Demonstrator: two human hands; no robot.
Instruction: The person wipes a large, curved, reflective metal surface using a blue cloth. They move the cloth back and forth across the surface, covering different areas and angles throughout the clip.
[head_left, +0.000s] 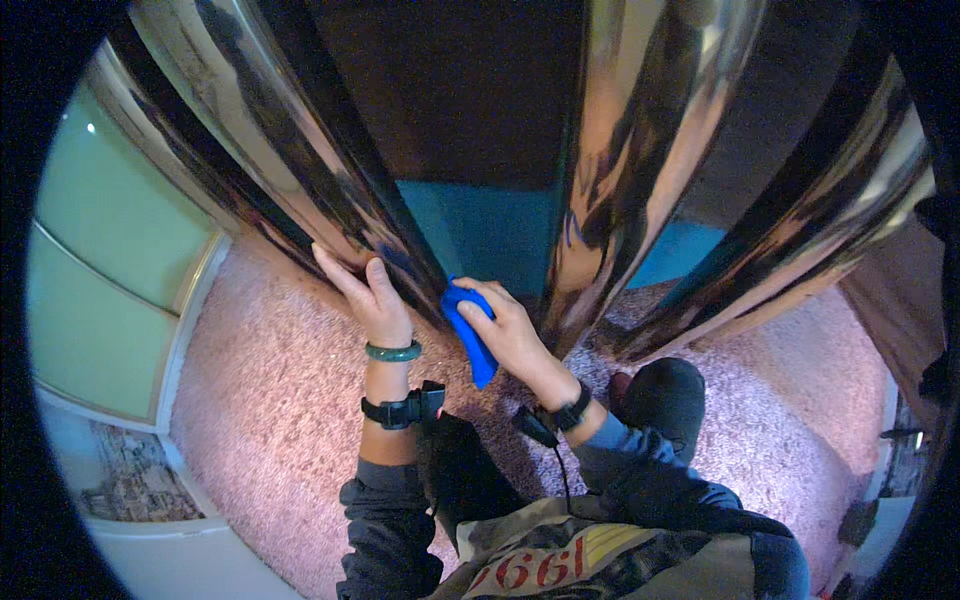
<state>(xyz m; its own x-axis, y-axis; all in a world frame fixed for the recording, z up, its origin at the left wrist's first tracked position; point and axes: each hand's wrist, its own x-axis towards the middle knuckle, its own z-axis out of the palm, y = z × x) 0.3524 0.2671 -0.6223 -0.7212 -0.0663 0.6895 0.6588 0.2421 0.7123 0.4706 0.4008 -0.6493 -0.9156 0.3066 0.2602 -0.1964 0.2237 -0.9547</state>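
Several tall, glossy, mirror-like columns stand before me. Against the lower part of the left column (300, 157) rests my left hand (379, 304), its fingers spread and nothing held in it. My right hand (510, 330) grips a blue cloth (471, 337) at the inner lower edge of that same column; part of the cloth hangs down below the fingers. A middle column (637, 150) rises to the right of my right hand, and neither hand touches it.
Another shiny column (802, 232) stands at the right, beside brown fabric (885, 300). Teal panels (487, 225) show between the columns. Pink carpet (262, 390) covers the floor. Pale green cabinet doors (112, 262) are at the left. My knee (667, 397) is close to the columns.
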